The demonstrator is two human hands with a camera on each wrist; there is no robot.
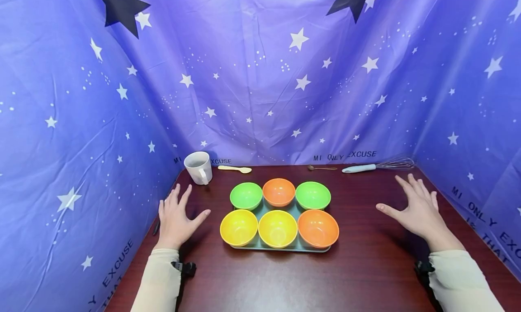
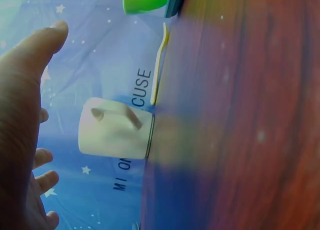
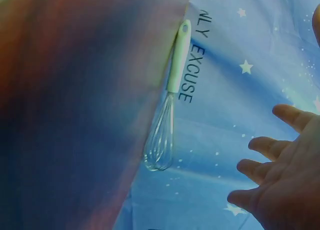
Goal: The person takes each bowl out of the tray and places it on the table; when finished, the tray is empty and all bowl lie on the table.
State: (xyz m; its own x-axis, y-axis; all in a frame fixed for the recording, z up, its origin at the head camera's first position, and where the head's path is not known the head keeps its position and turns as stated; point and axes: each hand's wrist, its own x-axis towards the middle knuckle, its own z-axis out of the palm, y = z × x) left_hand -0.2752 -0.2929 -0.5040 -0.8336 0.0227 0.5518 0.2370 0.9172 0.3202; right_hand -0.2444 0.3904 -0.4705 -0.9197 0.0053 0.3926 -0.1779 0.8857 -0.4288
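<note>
My left hand (image 1: 176, 221) is held over the left side of the table with fingers spread, holding nothing. Closest to it is a white mug (image 1: 198, 168), upright, its handle toward me. On the other side, my right hand (image 1: 419, 208) is spread the same way, below a whisk (image 1: 376, 166) with a pale blue handle. Between the hands a blue-grey tray (image 1: 281, 249) carries two rows of bowls. In the back row an orange bowl (image 1: 278, 192) sits between two green ones (image 1: 246, 196). Two yellow bowls (image 1: 239, 228) and an orange bowl (image 1: 318, 228) form the front row.
Along the table's back edge lie a pale yellow spoon (image 1: 235, 169) and a small brown spoon (image 1: 321, 168). A dark thin object (image 1: 156, 227) shows partly behind the left hand. Purple star-printed cloth (image 1: 260, 77) hangs around the dark red wooden table (image 1: 260, 280).
</note>
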